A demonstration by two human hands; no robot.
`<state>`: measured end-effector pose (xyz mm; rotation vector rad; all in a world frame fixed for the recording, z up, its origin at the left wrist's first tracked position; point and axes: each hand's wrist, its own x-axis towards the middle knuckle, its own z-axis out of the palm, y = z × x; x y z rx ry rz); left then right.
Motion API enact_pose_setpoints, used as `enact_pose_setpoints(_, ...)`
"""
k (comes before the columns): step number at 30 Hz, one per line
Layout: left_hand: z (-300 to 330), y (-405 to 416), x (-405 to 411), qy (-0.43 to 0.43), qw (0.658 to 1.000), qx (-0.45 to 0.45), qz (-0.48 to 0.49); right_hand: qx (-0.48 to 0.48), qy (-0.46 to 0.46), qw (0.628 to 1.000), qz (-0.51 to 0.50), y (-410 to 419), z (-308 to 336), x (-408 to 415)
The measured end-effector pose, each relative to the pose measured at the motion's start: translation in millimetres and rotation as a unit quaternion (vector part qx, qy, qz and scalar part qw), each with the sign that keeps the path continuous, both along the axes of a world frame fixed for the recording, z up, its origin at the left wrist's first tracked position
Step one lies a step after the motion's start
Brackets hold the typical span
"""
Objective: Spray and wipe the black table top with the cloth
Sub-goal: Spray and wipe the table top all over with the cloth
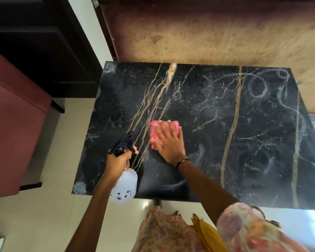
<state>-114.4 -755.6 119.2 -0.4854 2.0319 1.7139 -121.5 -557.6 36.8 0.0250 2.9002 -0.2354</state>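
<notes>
The black marble-patterned table top (pixel 216 124) with gold veins fills the middle of the view; white smears and droplets show across it, mostly at the back and right. A folded pink cloth (pixel 155 130) lies on the table left of centre. My right hand (pixel 168 142) presses flat on the cloth with straight fingers. My left hand (pixel 117 162) grips the neck of a clear spray bottle (pixel 124 186) with a black trigger head, one finger at the trigger. The bottle hangs over the table's near left edge, nozzle aimed toward the far left.
A pink upholstered chair (pixel 15 120) stands left of the table on the pale tiled floor (pixel 58 206). A dark cabinet (pixel 35 42) is at the back left. A worn brown wall (pixel 207 33) runs behind the table.
</notes>
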Motion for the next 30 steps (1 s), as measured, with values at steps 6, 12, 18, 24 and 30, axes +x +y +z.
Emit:
enact_pose_setpoints(6, -4, -12, 16, -0.01, 1.0, -0.018, 0.023, -0.002, 0.008, 0.977, 0.213, -17, -8, 75)
enact_pose_setpoints(12, -6, -27, 37, -0.025, 0.999, -0.011, 0.043, 0.039, -0.005, 0.991, 0.129, 35, -2, 60)
enact_pose_setpoints(18, 2, -35, 50, 0.014, 0.997, -0.028, 0.066, 0.008, -0.011, 0.995, 0.096, -44, 1, 31)
enact_pose_setpoints(24, 8, -40, 57, 0.012, 0.997, -0.025, 0.074, -0.017, 0.002, 0.962, 0.274, -41, -7, 104)
enact_pose_setpoints(30, 8, -45, 62, -0.002, 0.996, -0.02, 0.084, 0.012, -0.012, 0.973, 0.23, 6, -1, 86)
